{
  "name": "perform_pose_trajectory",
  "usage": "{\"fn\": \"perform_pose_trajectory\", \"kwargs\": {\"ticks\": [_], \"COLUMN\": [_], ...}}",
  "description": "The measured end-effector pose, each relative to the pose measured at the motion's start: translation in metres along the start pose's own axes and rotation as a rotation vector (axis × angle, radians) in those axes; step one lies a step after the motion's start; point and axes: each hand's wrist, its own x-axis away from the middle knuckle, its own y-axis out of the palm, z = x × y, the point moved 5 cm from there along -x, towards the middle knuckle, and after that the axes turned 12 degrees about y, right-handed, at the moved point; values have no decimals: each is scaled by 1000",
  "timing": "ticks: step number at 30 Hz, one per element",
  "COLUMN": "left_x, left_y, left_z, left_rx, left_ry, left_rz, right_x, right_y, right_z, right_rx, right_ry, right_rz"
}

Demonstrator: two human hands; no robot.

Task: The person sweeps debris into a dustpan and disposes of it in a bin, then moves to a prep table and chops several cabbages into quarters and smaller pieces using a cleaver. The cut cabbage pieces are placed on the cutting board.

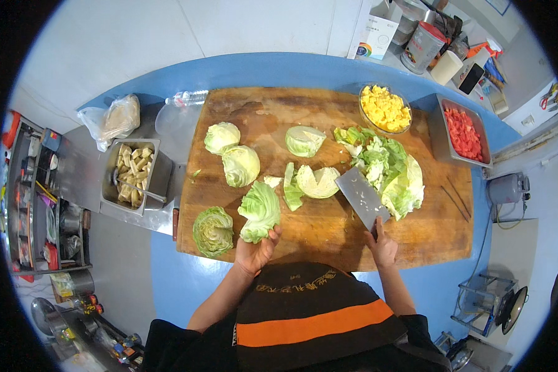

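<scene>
My left hand (pixel 255 251) holds a piece of cabbage (pixel 260 211) above the near left of a wooden cutting board (pixel 307 237). A cut cabbage half (pixel 212 231) lies just left of it. My right hand (pixel 382 244) grips a cleaver (pixel 362 195), its broad blade flecked with bits of cabbage and touching a pile of cabbage leaves (pixel 386 162). Between the hands lie a notched cabbage piece (pixel 318 181) and a loose leaf (pixel 292 186). Farther back sit a cut cabbage chunk (pixel 305 141) and two pale cabbage pieces, one at the far left (pixel 222 138), one nearer (pixel 241 166).
A glass bowl of scrambled egg (pixel 385 109) stands at the back right, beside a metal container of chopped red food (pixel 465 135). Chopsticks (pixel 456 200) lie on the right. Leftward are a metal container of cut pieces (pixel 132 176), a plastic bottle (pixel 188 98) and a knife handle (pixel 175 224).
</scene>
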Motion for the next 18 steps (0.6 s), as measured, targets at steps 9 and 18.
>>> {"fn": "perform_pose_trajectory", "kwargs": {"ticks": [9,18], "left_x": [32,-44], "left_y": [86,110], "left_z": [228,118], "left_rx": [-1498,-2689], "left_ry": [1149,1464], "left_rz": [383,-14], "right_x": [8,45], "right_y": [15,-58], "right_z": [-16,5], "right_rx": [33,-294], "right_ry": [211,-85], "right_rz": [-57,-70]}}
